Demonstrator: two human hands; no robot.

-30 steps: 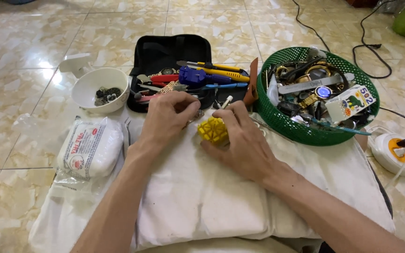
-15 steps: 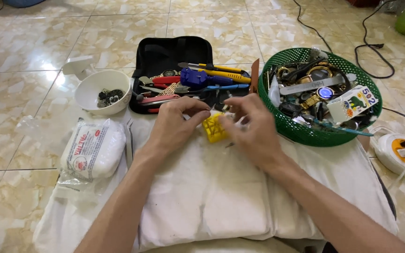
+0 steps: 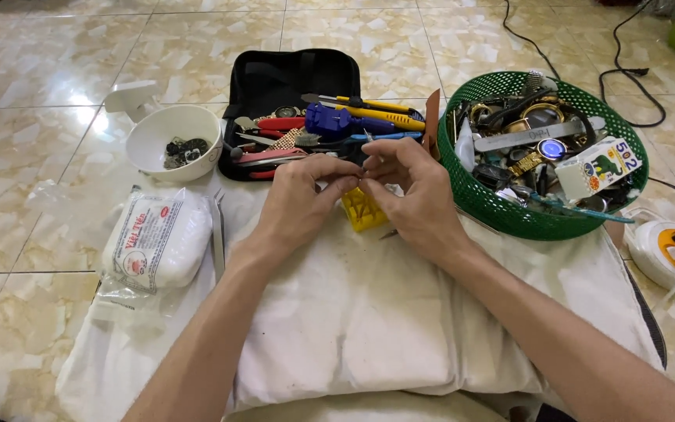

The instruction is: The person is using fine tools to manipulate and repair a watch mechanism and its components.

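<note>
Hands lifted off the yellow block – now pinching something tiny above it.
Left hand (image 3: 302, 199) and right hand (image 3: 416, 195) have risen together, fingertips closed on a small part; yellow block (image 3: 365, 209) sits on the white cloth (image 3: 369, 312) just below.

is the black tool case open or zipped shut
Open: the black tool case lies flat on the floor, its tools exposed inside.

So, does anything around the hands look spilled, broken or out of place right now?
Nothing spilled or broken. Both hands meet over the yellow block on the white cloth. The green basket is heaped but contained; tools overhang the black case.
</note>
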